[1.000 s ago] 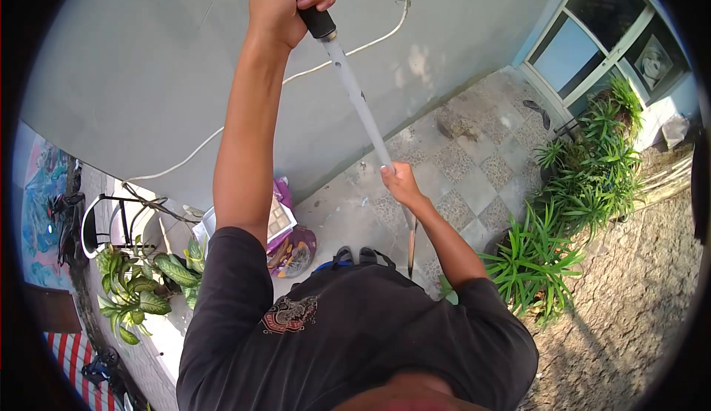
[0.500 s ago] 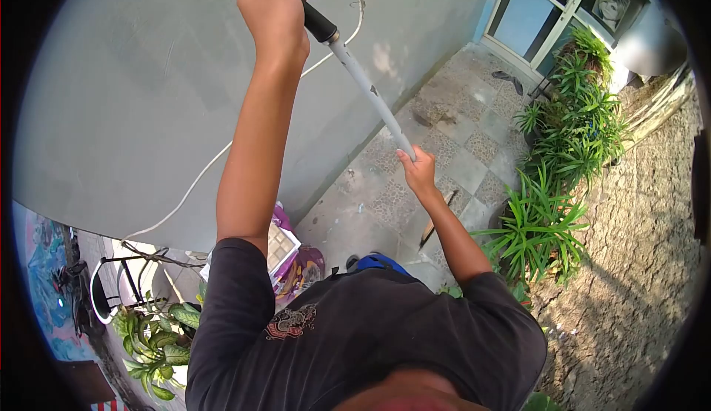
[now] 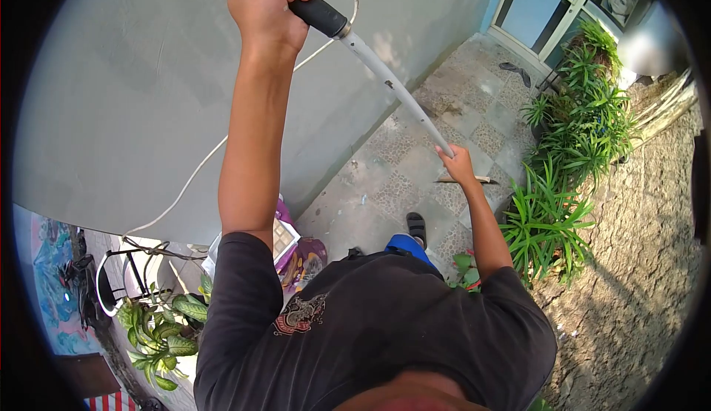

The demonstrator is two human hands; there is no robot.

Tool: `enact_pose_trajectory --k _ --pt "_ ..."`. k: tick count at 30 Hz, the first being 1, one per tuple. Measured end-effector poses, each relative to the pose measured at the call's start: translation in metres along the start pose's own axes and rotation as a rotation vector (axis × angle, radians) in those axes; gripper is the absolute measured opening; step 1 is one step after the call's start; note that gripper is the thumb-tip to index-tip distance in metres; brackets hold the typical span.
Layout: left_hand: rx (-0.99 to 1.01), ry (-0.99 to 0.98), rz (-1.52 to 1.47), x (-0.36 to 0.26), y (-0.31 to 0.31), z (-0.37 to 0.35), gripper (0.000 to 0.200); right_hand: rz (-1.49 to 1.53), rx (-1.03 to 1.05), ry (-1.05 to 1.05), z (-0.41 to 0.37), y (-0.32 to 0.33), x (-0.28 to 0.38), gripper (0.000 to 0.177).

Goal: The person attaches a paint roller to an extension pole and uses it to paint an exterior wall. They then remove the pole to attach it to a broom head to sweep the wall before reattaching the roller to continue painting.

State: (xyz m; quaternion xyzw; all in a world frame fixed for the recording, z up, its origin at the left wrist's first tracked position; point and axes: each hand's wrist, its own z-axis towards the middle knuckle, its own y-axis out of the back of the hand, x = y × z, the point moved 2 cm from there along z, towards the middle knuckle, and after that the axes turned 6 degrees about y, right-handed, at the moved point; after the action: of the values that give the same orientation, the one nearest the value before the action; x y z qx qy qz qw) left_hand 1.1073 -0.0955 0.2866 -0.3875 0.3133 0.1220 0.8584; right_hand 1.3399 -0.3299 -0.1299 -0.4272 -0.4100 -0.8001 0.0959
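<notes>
My left hand (image 3: 268, 0) is raised high against the wall, its fingers closed round the black grip of a long pole. The pole (image 3: 396, 90) is pale grey with dark scuffs and slants down to the right. My right hand (image 3: 458, 165) is wrapped round its lower part. Just below that hand, a narrow brown strip with a dark end (image 3: 468, 180) shows over the floor; the pole's far end is hidden behind the hand. My sandalled foot (image 3: 416, 226) stands on the tiles beneath.
A grey wall (image 3: 148, 92) with a white cord (image 3: 200, 166) runs along the left. Leafy plants (image 3: 548, 218) line the right side of the tiled floor (image 3: 400, 152). A glass door (image 3: 537, 11) stands at the far end. A purple bag (image 3: 307, 259) sits by the wall near me.
My right hand and the pole's lower part have swung right and slightly up. The brown strip has turned nearly level. My foot has come into view; my left hand has shifted slightly left.
</notes>
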Motion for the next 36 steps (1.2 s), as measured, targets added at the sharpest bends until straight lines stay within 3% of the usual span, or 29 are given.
enact_pose_trajectory --k 2,4,5,8,11,12,16,20,21,25,30,36 --pt "0.077 0.000 -0.004 0.006 -0.009 0.004 0.036 0.103 0.075 -0.081 0.004 0.000 -0.026 0.028" --pt "-0.042 0.061 0.063 0.018 -0.025 0.008 0.037 -0.035 0.069 -0.034 0.012 0.006 -0.044 0.027" --pt "-0.212 -0.020 0.116 0.031 -0.039 0.009 0.036 -0.029 0.079 -0.016 0.018 0.008 -0.055 0.027" --pt "-0.389 -0.007 0.129 0.045 -0.039 0.012 0.030 -0.072 -0.144 0.131 0.028 0.016 -0.083 0.031" --pt "-0.451 -0.063 0.151 0.071 -0.035 0.008 0.037 -0.082 -0.134 0.068 0.038 0.028 -0.106 0.037" --pt "-0.486 0.009 0.160 0.076 -0.042 0.004 0.039 -0.042 -0.151 0.095 0.040 0.029 -0.124 0.020" --pt "-0.442 0.076 0.160 0.089 -0.044 0.012 0.045 -0.097 -0.007 0.094 0.041 0.038 -0.146 0.027" --pt "-0.367 0.067 0.170 0.074 -0.046 0.030 0.042 0.099 0.345 0.032 0.053 0.027 -0.129 0.035" --pt "-0.338 0.080 0.194 0.069 -0.046 0.033 0.041 0.098 0.353 0.044 0.057 0.031 -0.121 0.035" --pt "-0.304 0.043 0.252 0.040 -0.045 0.043 0.040 0.185 0.627 0.076 0.089 0.032 -0.078 0.054" --pt "-0.227 -0.072 0.227 0.019 -0.042 0.062 0.038 0.290 0.836 0.075 0.088 0.001 -0.054 0.051" --pt "-0.147 0.028 0.237 0.010 -0.039 0.085 0.038 0.322 0.937 0.057 0.106 -0.021 -0.038 0.051"
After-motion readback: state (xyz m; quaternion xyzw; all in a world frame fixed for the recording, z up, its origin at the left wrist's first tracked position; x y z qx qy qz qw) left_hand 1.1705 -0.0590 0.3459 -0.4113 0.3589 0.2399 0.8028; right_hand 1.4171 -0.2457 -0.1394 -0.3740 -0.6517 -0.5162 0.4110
